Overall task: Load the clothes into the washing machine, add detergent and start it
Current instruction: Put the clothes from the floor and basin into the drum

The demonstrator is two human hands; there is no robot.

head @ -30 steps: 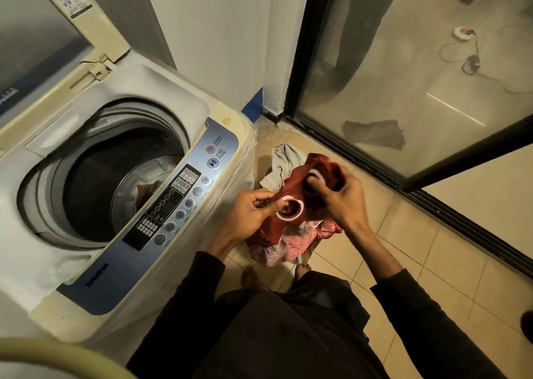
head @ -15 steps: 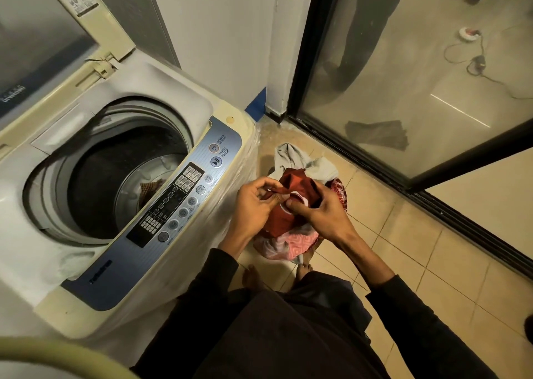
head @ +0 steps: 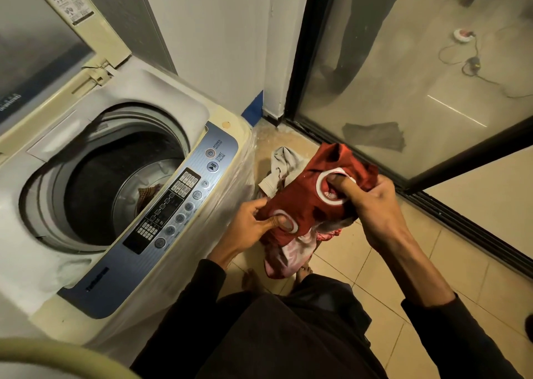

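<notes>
A red garment [head: 311, 205] with white-trimmed openings is held stretched above a heap of clothes [head: 288, 251] on the floor — beside the washing machine [head: 121, 194], lid raised, a checked cloth [head: 147, 195] in its drum.

Tan tiled floor [head: 375, 266], pale grout lines. Black-framed glass sliding door [head: 403, 61] on the right. Beyond the glass: dark cloth [head: 375, 136] lying flat on the floor, round white plug socket [head: 463, 36] with its cable [head: 473, 67] looping away. Strip of blue tape [head: 255, 108] at the white wall's [head: 216, 32] foot.
</notes>
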